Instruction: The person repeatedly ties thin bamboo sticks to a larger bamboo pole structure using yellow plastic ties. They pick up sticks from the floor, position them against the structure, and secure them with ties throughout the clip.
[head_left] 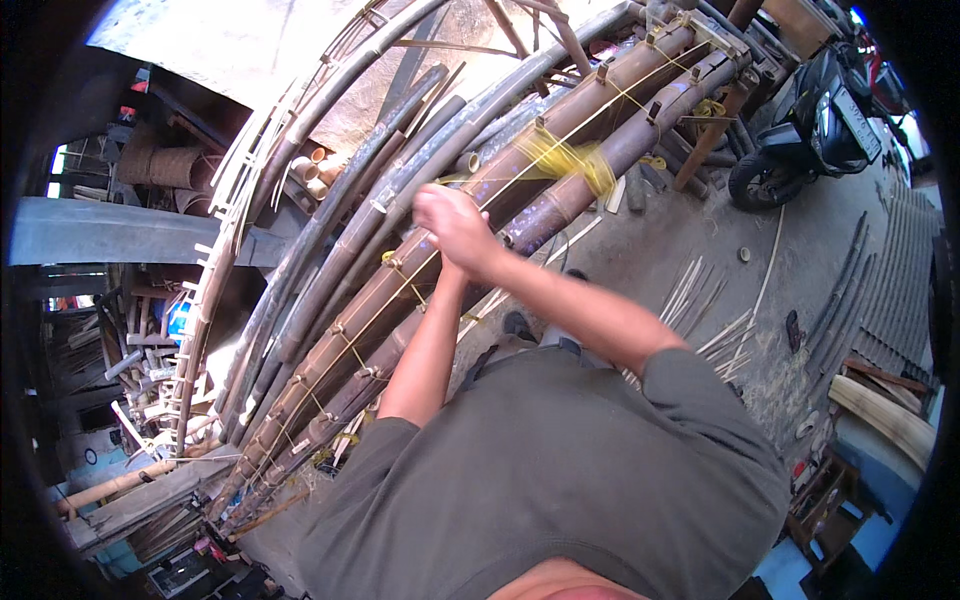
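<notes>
Above the bamboo poles, my right hand (458, 228) is closed, its fingers curled toward the left and slightly smeared by motion. It covers most of my left hand (453, 268), of which little beyond the wrist shows. Anything between the two hands is hidden. Right beneath them runs a long brown bamboo pole (365, 295) with small pegs and thin cord along it. A second brown bamboo pole (560, 205) lies parallel on its near side. A tangle of yellow string (568, 160) hangs over both poles, beyond my right hand.
More dark bamboo poles (350, 215) lie behind, beside a curved bamboo frame with thin slats (235, 190). A parked motorcycle (815, 125) stands at the far right. Thin bamboo sticks (690, 295) are scattered on the floor, near corrugated sheets (898, 285). A wooden post (712, 135) supports the poles.
</notes>
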